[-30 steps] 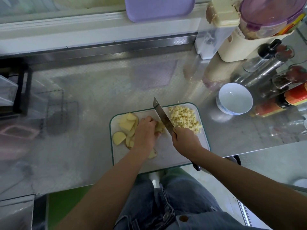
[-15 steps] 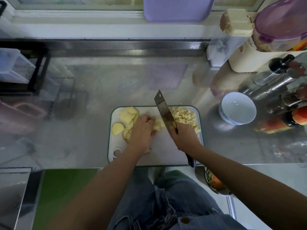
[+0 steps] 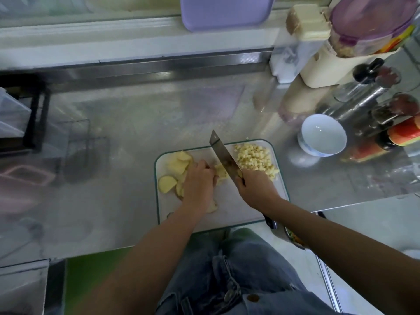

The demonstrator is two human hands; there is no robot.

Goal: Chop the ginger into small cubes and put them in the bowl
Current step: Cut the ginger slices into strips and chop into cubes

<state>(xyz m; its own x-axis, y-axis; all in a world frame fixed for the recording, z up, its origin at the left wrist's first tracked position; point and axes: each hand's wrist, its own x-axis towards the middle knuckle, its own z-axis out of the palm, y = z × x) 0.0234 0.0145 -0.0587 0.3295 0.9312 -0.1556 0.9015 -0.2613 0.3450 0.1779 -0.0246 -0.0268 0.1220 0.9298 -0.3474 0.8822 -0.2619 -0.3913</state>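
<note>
A white cutting board [image 3: 229,208] with a green rim lies at the counter's front edge. Pale ginger slices [image 3: 176,165] are piled at its left. My left hand [image 3: 198,181] presses down on a small stack of ginger [image 3: 221,172] in the middle. My right hand [image 3: 255,186] grips a cleaver [image 3: 223,154], blade angled up and left, its edge against that stack. A heap of small ginger cubes [image 3: 254,158] sits at the board's right. The white bowl [image 3: 322,136] stands empty to the right of the board.
Sauce bottles [image 3: 406,133] and shakers [image 3: 363,98] crowd the right of the steel counter behind the bowl. A cream container [image 3: 327,62] with a purple lid stands at the back right. A black rack [image 3: 34,114] sits at the left. A purple tray [image 3: 227,10] leans at the back.
The cleaver has stayed against the ginger stack under my left hand, with small chopping moves. The camera view has shifted slightly; the cube heap looks about the same.
</note>
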